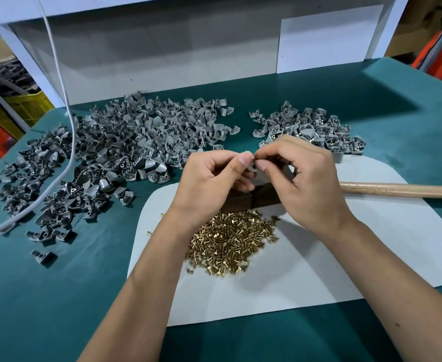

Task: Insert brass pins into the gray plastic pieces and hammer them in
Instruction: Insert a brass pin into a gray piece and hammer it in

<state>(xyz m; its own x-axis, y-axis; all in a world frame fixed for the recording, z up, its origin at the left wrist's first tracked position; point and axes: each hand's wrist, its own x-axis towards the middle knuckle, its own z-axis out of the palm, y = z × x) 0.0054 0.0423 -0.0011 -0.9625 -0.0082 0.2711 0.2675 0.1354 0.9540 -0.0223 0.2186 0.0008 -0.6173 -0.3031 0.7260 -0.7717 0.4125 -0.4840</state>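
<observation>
Above the dark block [251, 198], both hands meet fingertip to fingertip; the left hand [214, 176] pinches a gray piece [252, 167] between thumb and forefinger, and the right hand [300, 173] pinches at the same spot, presumably setting a pin, though the pin itself is too small to make out; my judgement is that insertion is under way and hammering has yet to come for this piece.

The piece looks light, stiff and smooth, so it should be held by its flat flanks with the hole clear; a pin is tiny, hard and apt to roll or slip, best taken by the shank just below the head.

Just below the wrists lies the heap of pins [234, 244] on a white sheet [371, 244]; a few strays sit at the sheet's left edge; a wooden handle [402, 190] rests on the sheet to the right, its head hidden behind the right hand.

Farther out on the green worktop [44, 296], a big pile [125, 147] of gray pieces spreads to the left, crossed by a white cable [65, 105]; a smaller pile [314, 129] beyond the right hand shows glints of brass, likely finished ones.
</observation>
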